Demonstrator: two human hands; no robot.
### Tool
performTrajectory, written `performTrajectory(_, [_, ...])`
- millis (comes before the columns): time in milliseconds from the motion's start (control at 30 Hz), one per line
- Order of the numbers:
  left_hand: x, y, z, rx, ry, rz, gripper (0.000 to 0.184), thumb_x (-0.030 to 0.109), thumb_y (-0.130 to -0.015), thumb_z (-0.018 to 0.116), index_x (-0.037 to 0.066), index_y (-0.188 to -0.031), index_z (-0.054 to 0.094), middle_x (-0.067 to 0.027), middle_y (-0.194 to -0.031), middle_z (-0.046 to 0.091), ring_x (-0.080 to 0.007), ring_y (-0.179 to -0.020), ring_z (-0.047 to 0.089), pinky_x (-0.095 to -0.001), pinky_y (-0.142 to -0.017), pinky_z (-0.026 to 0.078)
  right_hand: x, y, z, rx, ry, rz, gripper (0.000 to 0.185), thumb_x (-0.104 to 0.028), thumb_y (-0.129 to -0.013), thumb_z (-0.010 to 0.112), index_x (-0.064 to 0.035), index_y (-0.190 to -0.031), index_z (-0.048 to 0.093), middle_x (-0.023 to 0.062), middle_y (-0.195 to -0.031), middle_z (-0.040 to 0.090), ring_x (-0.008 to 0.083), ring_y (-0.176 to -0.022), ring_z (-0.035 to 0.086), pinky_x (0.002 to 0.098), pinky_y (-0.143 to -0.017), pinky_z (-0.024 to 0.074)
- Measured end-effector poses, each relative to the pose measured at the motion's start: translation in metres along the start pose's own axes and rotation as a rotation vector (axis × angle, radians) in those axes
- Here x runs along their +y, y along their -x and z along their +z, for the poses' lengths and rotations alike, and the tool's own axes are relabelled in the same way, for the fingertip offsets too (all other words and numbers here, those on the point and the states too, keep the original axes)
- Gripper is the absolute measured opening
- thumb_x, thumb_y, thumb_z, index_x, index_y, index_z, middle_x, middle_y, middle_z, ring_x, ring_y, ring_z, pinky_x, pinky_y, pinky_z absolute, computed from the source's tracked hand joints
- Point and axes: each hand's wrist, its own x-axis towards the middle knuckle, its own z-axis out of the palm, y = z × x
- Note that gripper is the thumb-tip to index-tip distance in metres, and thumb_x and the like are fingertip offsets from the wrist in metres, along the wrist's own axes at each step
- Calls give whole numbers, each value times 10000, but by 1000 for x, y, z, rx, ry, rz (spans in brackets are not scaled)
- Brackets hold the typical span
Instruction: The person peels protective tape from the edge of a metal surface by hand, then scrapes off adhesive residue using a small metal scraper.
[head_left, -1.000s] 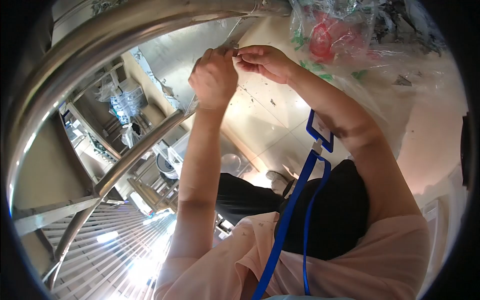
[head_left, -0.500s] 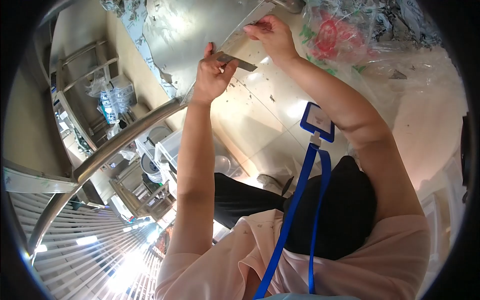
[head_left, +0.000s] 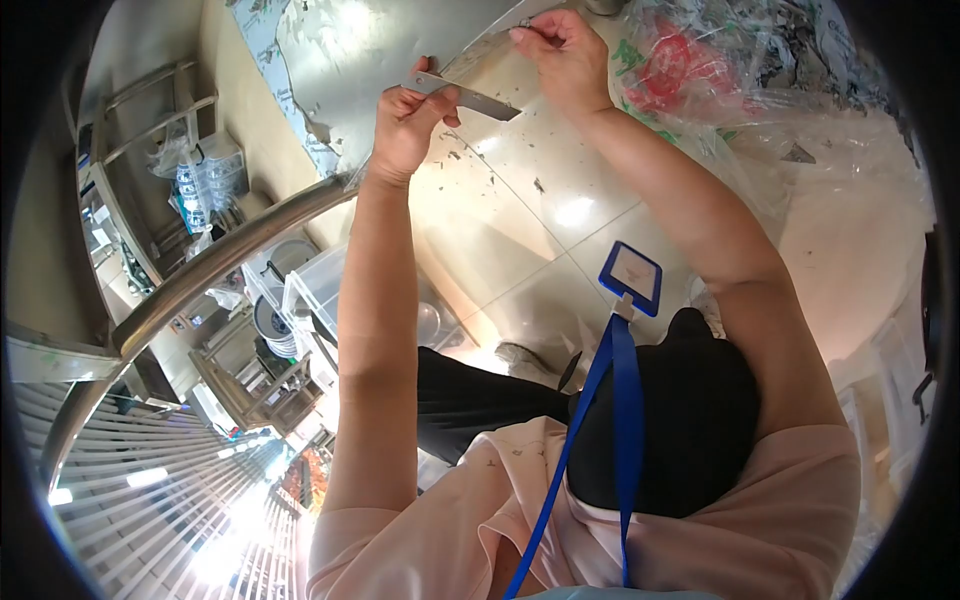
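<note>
My left hand (head_left: 408, 125) is closed around a flat metal blade (head_left: 488, 104), its pointed end sticking out to the right. Just beyond lies the near edge of a shiny metal sheet (head_left: 365, 75), with ragged blue-and-white film (head_left: 300, 115) along its left side. At the sheet's right edge my right hand (head_left: 572, 70) pinches a small dark bit, too small to name for certain. The blade is apart from the right hand.
Dark scraps lie on the tiled floor (head_left: 520, 215). A clear plastic bag (head_left: 690, 75) with red print and crumpled grey film sits at upper right. A metal rail (head_left: 230, 250) curves along the left, near plastic bins (head_left: 335, 280). A blue lanyard badge (head_left: 632, 275) hangs before me.
Both hands have moved slightly up in view, the left one also leftward. The blade now shows more of its flat side. The badge has swung lower.
</note>
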Motion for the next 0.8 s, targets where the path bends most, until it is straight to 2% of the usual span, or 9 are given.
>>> performTrajectory(67, [-3, 2, 0, 19, 63, -46, 205, 92, -774, 512, 17, -601, 593, -44, -507, 561, -82, -554, 506, -340, -1061, 122, 3, -1, 0, 29, 120, -206, 93, -27, -728, 604, -33, -815, 572, 68, -644, 561, 156, -588, 551, 258, -534, 442])
performTrajectory(167, [-2, 3, 0, 43, 114, -101, 226, 90, -777, 513, 21, -573, 580, -44, -511, 560, -83, -559, 502, -337, -1057, 130, 2, -2, -3, 20, 147, -222, 118, -27, -727, 645, -16, -800, 552, 88, -659, 597, 142, -603, 575, 249, -560, 456])
performTrajectory(267, [-1, 2, 0, 41, 136, -86, 234, 87, -776, 512, 23, -558, 570, -41, -514, 559, -85, -556, 498, -329, -1053, 135, -3, -1, -7, 11, 183, -327, 101, -22, -735, 627, -12, -806, 556, 80, -659, 593, 128, -610, 565, 242, -571, 454])
performTrajectory(333, [-2, 1, -2, 12, 104, -52, 230, 90, -778, 516, 24, -564, 570, -40, -519, 560, -85, -554, 496, -320, -1050, 138, -4, -1, -9, 3, 151, -316, 96, -18, -739, 618, -10, -815, 560, 78, -665, 594, 126, -613, 562, 241, -577, 455])
performTrajectory(467, [-2, 2, -1, 43, 221, -109, 226, 100, -783, 527, 28, -574, 574, -40, -528, 562, -82, -571, 498, -300, -1048, 138, -4, -1, -16, -1, 137, -351, 97, -6, -745, 598, -12, -837, 570, 74, -688, 598, 129, -622, 562, 246, -586, 458])
performTrajectory(633, [-2, 2, 0, 71, 273, -85, 219, 102, -787, 538, 28, -587, 585, -42, -527, 559, -103, -588, 512, -292, -1032, 169, -9, 0, -23, 18, 163, -275, 103, -5, -747, 593, -9, -849, 575, 67, -708, 600, 120, -625, 558, 231, -591, 452])
performTrajectory(767, [-6, 3, -2, 80, 395, -106, 170, 90, -785, 546, 18, -642, 603, -58, -544, 558, -145, -576, 521, -295, -951, 282, -2, -5, -26, 192, 194, -413, 74, -26, -768, 596, 2, -834, 578, 74, -715, 607, 128, -608, 559, 234, -572, 451])
performTrajectory(800, [-5, 3, -3, 78, 454, -117, 157, 87, -783, 547, 17, -655, 606, -62, -550, 558, -152, -575, 522, -295, -926, 305, 1, -4, -33, 106, 189, -260, 134, -59, -761, 628, -5, -862, 559, 57, -746, 600, 120, -659, 580, 232, -578, 458])
